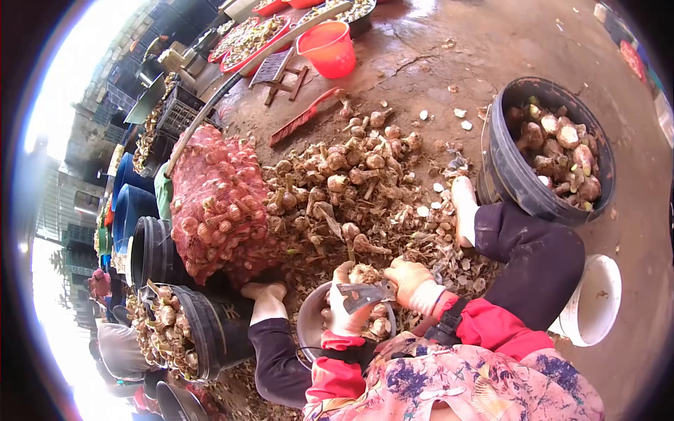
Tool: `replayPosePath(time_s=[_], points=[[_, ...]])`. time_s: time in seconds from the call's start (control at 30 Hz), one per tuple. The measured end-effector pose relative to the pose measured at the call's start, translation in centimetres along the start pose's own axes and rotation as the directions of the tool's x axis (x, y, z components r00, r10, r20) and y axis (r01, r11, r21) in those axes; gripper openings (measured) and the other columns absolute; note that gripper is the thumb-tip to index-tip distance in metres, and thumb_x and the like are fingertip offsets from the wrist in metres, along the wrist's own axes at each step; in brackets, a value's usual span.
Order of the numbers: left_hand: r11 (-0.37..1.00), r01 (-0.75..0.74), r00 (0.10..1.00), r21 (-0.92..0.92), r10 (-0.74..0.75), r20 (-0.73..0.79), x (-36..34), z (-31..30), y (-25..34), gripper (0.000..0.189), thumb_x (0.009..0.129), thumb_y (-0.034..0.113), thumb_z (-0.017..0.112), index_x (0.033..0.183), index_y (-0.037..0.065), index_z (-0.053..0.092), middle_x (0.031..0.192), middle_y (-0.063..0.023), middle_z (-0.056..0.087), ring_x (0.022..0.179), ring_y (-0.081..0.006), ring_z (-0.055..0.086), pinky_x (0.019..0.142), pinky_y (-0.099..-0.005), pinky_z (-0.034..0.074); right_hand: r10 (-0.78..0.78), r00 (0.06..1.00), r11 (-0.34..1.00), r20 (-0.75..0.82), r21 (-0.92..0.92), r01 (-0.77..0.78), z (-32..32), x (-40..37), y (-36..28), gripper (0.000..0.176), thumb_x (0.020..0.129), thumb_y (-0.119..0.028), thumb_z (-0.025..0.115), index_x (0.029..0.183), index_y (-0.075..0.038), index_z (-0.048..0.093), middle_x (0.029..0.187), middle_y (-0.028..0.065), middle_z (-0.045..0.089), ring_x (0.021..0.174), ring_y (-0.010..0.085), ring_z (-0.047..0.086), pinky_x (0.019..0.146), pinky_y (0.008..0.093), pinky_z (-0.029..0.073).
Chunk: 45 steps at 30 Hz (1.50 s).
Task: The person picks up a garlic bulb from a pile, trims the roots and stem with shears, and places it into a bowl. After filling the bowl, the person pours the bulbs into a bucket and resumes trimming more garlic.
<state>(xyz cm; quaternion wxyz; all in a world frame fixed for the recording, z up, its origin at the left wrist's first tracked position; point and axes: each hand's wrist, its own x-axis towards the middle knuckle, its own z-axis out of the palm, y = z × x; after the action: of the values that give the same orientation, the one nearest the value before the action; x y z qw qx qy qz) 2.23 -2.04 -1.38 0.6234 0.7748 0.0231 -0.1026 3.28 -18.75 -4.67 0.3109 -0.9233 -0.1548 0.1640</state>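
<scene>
My left hand [345, 309], in a pale glove, is closed around a brown garlic-like bulb [364, 274] with dry roots. In an orange-tinted glove, my right hand [414, 284] grips a knife, whose broad, dark blade [361, 295] points left across my left hand, just below the bulb. The knife's handle is hidden in my fist. Beneath both hands, between my legs, stands a pale bucket [303, 330] holding several bulbs [380, 327]. In front of them spreads a heap of untrimmed bulbs [337, 184] with stems and dry husks.
A full red mesh sack [214, 203] leans left of the heap. Right stands a black bucket [491, 165] of bulbs, with a white bucket [602, 302] nearer me. A red brush [302, 119], small stool [277, 74] and red bucket [328, 50] lie beyond. Another black bucket [217, 330] tips left.
</scene>
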Motion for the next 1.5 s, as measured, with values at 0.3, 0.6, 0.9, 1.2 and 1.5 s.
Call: replayPosePath(time_s=[0.3, 0.6, 0.9, 1.2, 1.5], points=[[0.861, -0.31, 0.943, 0.404, 0.334, 0.012, -3.6, -0.9, 4.7, 0.077, 0.059, 0.001, 0.087, 0.124, 0.001, 0.046, 0.111, -0.0095, 0.055, 0.099, -0.0184, 0.057, 0.089, -0.0306, 0.049, 0.628, 0.772, 0.759, -0.098, 0.298, -0.579, 4.0, 0.2, 12.0, 0.011, 0.073, -0.009, 0.06, 0.082, -0.006, 0.065, 0.075, 0.0147, 0.065, 0.075, 0.0319, 0.064, 0.068, 0.0404, 0.05], [0.765, -0.218, 0.961, -0.606, 0.058, -0.272, 0.8, -3.4, 1.2, 0.052, 0.077, -0.002, 0.073, 0.121, 0.008, 0.048, 0.102, -0.0069, 0.059, 0.093, -0.0174, 0.059, 0.086, -0.0371, 0.053, 0.129, 0.775, 0.829, -0.619, 0.496, 0.259, 1.8, 0.7, 2.8, 0.012, 0.072, -0.006, 0.069, 0.083, -0.005, 0.065, 0.082, 0.008, 0.062, 0.075, 0.0242, 0.061, 0.07, 0.0329, 0.05], [0.368, -0.041, 0.994, -0.929, -0.075, -0.074, 1.5, -0.7, -3.0, 0.032, 0.083, 0.008, 0.069, 0.113, 0.004, 0.058, 0.11, -0.0098, 0.062, 0.106, -0.0243, 0.058, 0.098, -0.043, 0.045, 0.001, 0.883, 0.875, -0.469, 0.429, 0.226, 0.9, -0.7, 0.4, 0.027, 0.071, -0.02, 0.076, 0.092, -0.007, 0.065, 0.093, 0.0122, 0.06, 0.088, 0.0349, 0.06, 0.073, 0.04, 0.049], [0.37, 0.039, 0.981, -0.928, -0.191, -0.035, 0.8, 3.3, 3.0, 0.019, 0.079, 0.016, 0.07, 0.092, 0.009, 0.058, 0.075, 0.0012, 0.046, 0.073, -0.0153, 0.046, 0.084, -0.0341, 0.042, 0.149, 0.914, 0.874, -0.377, 0.482, 0.056, -0.1, 0.3, 0.0, 0.021, 0.08, -0.021, 0.065, 0.097, -0.01, 0.068, 0.102, 0.0171, 0.064, 0.095, 0.0363, 0.061, 0.081, 0.04, 0.05], [0.407, 0.049, 0.992, -0.912, -0.126, -0.003, 0.1, -0.8, 3.5, 0.02, 0.083, 0.02, 0.066, 0.094, 0.011, 0.053, 0.07, 0.0041, 0.045, 0.076, -0.0137, 0.052, 0.083, -0.0406, 0.045, 0.803, 0.559, 0.259, 0.204, 0.726, -0.637, 10.9, 1.3, 14.0, 0.026, 0.07, -0.005, 0.072, 0.095, -0.001, 0.068, 0.08, 0.0107, 0.069, 0.07, 0.0176, 0.064, 0.065, 0.0325, 0.052]])
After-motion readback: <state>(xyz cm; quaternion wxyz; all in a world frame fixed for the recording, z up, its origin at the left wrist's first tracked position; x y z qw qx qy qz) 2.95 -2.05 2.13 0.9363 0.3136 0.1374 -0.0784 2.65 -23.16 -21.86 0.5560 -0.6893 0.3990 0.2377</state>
